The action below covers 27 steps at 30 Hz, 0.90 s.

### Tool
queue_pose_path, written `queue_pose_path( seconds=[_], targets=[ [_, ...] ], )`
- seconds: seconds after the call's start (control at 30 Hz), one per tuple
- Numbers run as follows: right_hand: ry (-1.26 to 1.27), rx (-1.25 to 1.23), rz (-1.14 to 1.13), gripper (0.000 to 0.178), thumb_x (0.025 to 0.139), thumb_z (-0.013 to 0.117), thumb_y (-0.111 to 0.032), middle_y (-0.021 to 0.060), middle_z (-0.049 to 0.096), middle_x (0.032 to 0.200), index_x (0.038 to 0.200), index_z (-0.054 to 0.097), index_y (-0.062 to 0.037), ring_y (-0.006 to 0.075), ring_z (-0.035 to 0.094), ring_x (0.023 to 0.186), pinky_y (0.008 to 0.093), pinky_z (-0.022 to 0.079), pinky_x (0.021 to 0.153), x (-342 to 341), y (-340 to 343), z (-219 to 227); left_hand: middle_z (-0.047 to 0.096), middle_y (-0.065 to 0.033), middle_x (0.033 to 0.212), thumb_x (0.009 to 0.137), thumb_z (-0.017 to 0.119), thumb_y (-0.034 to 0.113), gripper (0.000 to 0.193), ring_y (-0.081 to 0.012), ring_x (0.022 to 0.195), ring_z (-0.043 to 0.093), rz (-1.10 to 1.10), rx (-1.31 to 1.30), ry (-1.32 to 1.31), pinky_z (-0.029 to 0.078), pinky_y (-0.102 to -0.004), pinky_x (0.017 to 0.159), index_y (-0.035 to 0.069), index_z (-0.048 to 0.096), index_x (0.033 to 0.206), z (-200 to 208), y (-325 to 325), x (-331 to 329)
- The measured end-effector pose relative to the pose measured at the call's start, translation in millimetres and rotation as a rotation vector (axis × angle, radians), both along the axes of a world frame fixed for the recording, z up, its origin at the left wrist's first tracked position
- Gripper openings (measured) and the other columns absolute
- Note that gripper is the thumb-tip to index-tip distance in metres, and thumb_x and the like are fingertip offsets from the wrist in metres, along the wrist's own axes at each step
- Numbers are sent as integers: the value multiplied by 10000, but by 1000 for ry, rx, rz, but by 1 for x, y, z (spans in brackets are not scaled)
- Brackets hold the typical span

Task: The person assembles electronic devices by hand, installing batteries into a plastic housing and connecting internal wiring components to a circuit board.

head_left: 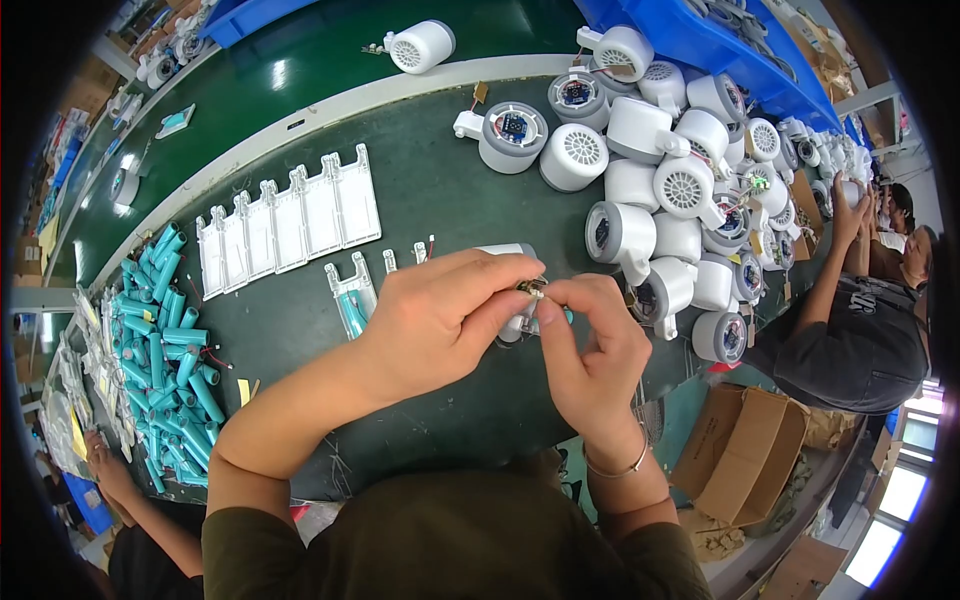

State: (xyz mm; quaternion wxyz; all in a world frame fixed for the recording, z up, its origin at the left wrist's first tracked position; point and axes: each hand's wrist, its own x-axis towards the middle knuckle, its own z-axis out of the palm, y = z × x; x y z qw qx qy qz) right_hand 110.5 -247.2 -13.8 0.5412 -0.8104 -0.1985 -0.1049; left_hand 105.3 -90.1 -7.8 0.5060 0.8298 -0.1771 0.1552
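Note:
My left hand (440, 310) and my right hand (600, 345) meet over the middle of the bench, thumbs and forefingers closed in a pinch. Between their fingertips is a small circuit board (532, 288) with a pale connector on it. Directly beneath, mostly covered by my hands, lies a white plastic housing (505, 250). Beside my left wrist, a white handle shell (352, 290) holds a teal cylindrical battery (353, 315). More shell ends show behind that hand, one near a thin red wire. A metal bracelet (625, 462) circles my right wrist.
Teal batteries (170, 350) are heaped at left, near a row of white plastic shells (290, 220). White round fan housings (640, 185) crowd the right side. Blue bins (740, 60) stand behind. Co-workers are at both sides. A cardboard box (740, 455) sits at lower right.

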Motion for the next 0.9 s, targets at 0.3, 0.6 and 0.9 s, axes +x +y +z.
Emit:
queue_pose_path(
  seconds=[0.3, 0.6, 0.9],
  targets=[
    [-62, -41, -48, 115, 749, 562, 79, 87, 559, 778, 854, 573, 36, 158, 529, 731, 228, 420, 650, -19, 2, -1, 631, -112, 757, 669, 664, -42, 254, -234, 605, 609, -85, 133, -219, 480, -288, 511, 19, 624, 912, -9, 1, -5],
    [-112, -101, -126, 170, 666, 606, 66, 94, 540, 704, 815, 564, -4, 242, 520, 648, 313, 424, 584, -24, 8, -5, 594, -117, 722, 627, 630, -93, 344, -250, 596, 594, -130, 68, -291, 471, -307, 488, -19, 578, 958, -17, -2, -5],
    [-58, -134, -8, 134, 696, 629, 43, 96, 586, 730, 813, 593, -12, 220, 570, 677, 283, 464, 627, -11, -15, 0, 639, -114, 846, 734, 640, -19, 266, -237, 695, 627, -243, -127, 61, 501, -289, 597, 26, 620, 995, -13, 7, 0]
  ],
)
